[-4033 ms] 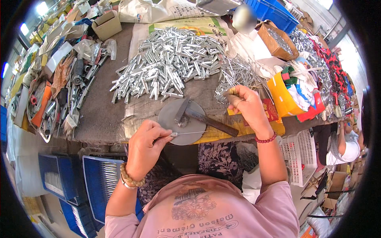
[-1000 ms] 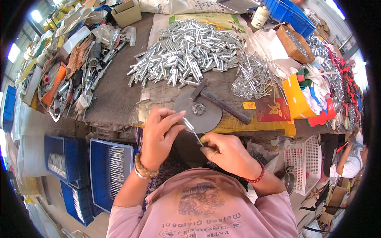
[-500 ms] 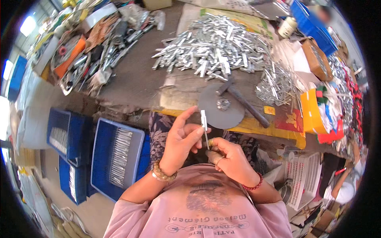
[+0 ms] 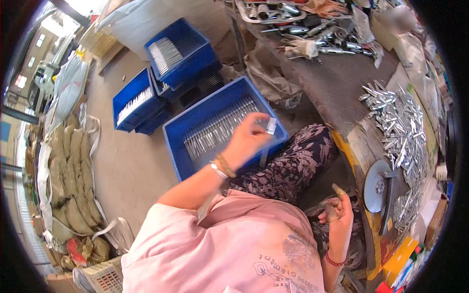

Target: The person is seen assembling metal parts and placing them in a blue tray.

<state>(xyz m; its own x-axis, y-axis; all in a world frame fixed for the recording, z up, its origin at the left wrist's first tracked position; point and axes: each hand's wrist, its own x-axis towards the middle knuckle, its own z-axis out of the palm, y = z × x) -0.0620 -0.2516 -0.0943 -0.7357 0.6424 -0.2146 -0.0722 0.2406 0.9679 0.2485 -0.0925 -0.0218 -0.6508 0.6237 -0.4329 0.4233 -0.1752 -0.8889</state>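
Note:
My left hand [image 4: 244, 143] is over the large blue bin [image 4: 172, 151], its thumb and fingers closed on a shiny silver metal part [image 4: 271, 126]. Motion blurs this part, and its thin end is hard to make out. Under the hand, a row of similar silver metal parts [image 4: 210, 129] lies side by side in the bin. Out by my lap, near the workbench edge, my right hand [image 4: 338, 212] is open with nothing visible in it. Its forefinger points up with a tan covering at the tip, while the other fingers are loosely bent. A dark covering shows on the thumb.
Two smaller blue bins [image 4: 202, 51] [image 4: 121, 115] with silver parts stand beyond. On the workbench [image 4: 332, 83] at right lie a heap of metal parts [image 4: 398, 129], a round grey plate [image 4: 373, 188], a hammer [image 4: 389, 195] and tools. Stacked sacks [image 4: 73, 171] are at left.
My view has turned left toward the bins. My left hand has carried the metal part from in front of me to over the large bin. My right hand has come away from it.

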